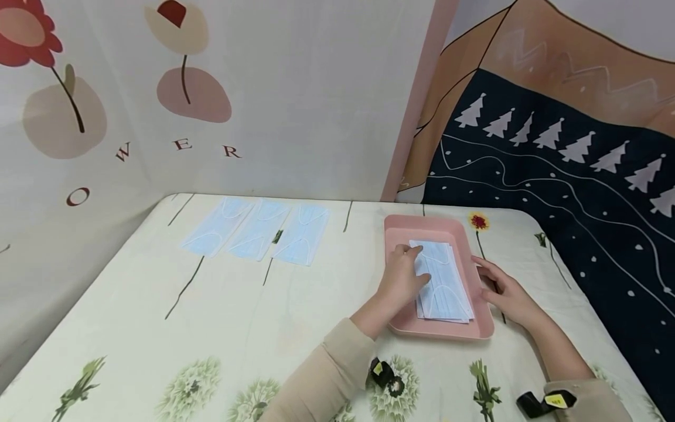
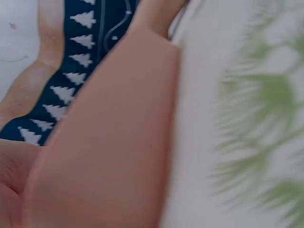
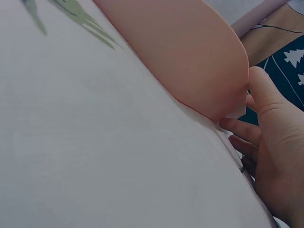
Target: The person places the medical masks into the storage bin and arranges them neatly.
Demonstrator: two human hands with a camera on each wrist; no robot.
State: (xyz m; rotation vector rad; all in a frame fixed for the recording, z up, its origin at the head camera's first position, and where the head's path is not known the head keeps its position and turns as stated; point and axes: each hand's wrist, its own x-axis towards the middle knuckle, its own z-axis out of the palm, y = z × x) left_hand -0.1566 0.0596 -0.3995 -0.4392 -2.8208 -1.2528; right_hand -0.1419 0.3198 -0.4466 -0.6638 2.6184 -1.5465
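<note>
A small stack of pale blue face masks (image 1: 445, 293) lies in a pink tray (image 1: 439, 332), their white ear loops showing on top. My left hand (image 1: 399, 275) reaches over the tray's left side, with thumb and fingertips apart at the stack's left edge. The left wrist view shows mostly the tray's blurred wall (image 2: 118, 123). On the other side, my right hand (image 1: 508, 296) holds the tray's right rim. Close up, the right thumb (image 3: 266, 88) touches the upper rim, and fingers (image 3: 242, 130) of that hand reach the wall's lower edge.
Three more face masks (image 1: 300, 234) lie side by side at the back left of the table (image 1: 211, 328), on its flower-printed cloth. Behind stand a white printed backdrop (image 1: 316, 99) and a dark blue cloth with white trees (image 1: 506, 158).
</note>
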